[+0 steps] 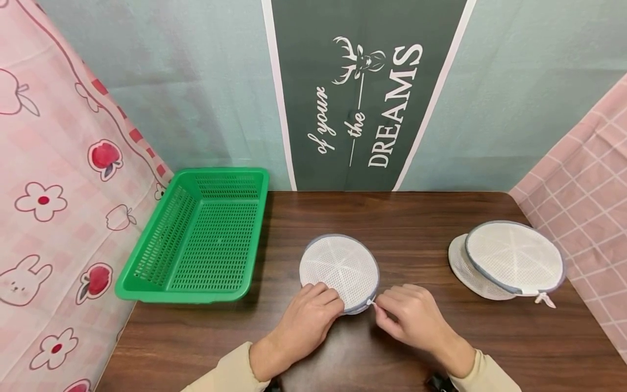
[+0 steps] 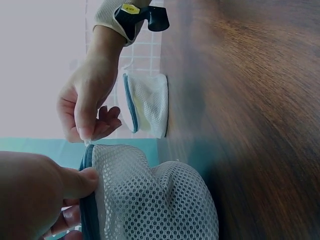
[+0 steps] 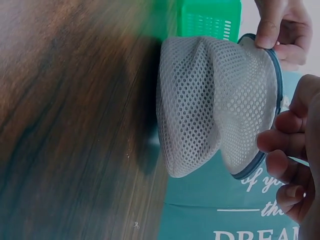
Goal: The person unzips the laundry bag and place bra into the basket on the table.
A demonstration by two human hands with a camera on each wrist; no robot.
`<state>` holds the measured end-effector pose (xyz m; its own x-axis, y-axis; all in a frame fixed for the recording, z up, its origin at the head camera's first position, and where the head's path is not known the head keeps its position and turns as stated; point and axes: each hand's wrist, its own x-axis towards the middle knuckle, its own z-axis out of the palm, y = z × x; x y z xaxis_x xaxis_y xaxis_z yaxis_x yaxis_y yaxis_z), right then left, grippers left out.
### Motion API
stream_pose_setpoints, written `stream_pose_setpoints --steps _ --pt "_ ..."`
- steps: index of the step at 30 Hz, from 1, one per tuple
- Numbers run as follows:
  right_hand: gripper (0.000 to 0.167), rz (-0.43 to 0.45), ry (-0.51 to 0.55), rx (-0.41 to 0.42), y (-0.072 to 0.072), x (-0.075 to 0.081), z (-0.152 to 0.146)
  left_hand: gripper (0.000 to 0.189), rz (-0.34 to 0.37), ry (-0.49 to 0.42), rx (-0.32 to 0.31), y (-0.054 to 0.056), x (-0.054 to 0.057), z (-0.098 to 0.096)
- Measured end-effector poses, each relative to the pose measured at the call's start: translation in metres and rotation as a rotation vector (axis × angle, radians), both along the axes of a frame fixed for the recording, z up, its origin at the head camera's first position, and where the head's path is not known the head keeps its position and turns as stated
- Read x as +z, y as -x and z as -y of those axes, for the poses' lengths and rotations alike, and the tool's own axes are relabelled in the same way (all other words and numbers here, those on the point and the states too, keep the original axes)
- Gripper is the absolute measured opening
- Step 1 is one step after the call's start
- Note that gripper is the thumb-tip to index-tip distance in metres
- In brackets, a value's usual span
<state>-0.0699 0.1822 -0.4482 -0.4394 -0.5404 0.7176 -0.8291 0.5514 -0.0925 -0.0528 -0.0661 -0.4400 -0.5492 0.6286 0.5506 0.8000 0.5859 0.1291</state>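
Observation:
A round white mesh laundry bag [image 1: 340, 264] stands on the table in front of me, its flat top ringed by a blue-grey zipped edge. My left hand [image 1: 311, 316] grips its near left rim, thumb on the outer side in the left wrist view. At the near right of that rim, my right hand [image 1: 413, 318] pinches the small white zip pull [image 1: 370, 302] between thumb and finger. The mesh side [image 3: 192, 105] sags in soft folds below the zip in the right wrist view.
A green perforated plastic basket [image 1: 215, 245] sits on the left of the brown wooden table [image 1: 392, 218]. To the right stands another white mesh bag [image 1: 514, 258] with a white tie at its rim. Patterned cloths hang at the back and both sides.

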Motion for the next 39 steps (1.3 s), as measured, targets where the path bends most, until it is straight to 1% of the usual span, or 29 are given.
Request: stream_pose_setpoints --steps 6,13,20,29,35,39 --pt "0.028 -0.004 -0.006 -0.021 0.002 -0.004 -0.004 0.009 0.0 -0.005 -0.01 0.001 0.0 0.0" --pt "0.027 -0.009 -0.01 -0.052 0.003 -0.005 -0.009 0.011 0.0 -0.003 -0.008 0.001 0.0 0.001" --pt "0.024 -0.018 0.003 -0.078 0.005 -0.006 -0.013 0.011 0.014 -0.006 -0.011 0.001 -0.001 0.003" --pt "0.023 -0.075 0.038 -0.116 0.009 -0.006 -0.013 0.011 -0.027 -0.001 -0.01 0.001 0.0 0.004" --pt "0.023 -0.084 0.053 -0.151 0.012 -0.006 -0.014 0.013 -0.023 -0.003 -0.015 0.001 -0.001 0.005" --pt "0.022 -0.077 0.062 -0.175 0.013 -0.007 -0.015 0.013 -0.034 -0.009 -0.019 0.001 -0.003 0.005"
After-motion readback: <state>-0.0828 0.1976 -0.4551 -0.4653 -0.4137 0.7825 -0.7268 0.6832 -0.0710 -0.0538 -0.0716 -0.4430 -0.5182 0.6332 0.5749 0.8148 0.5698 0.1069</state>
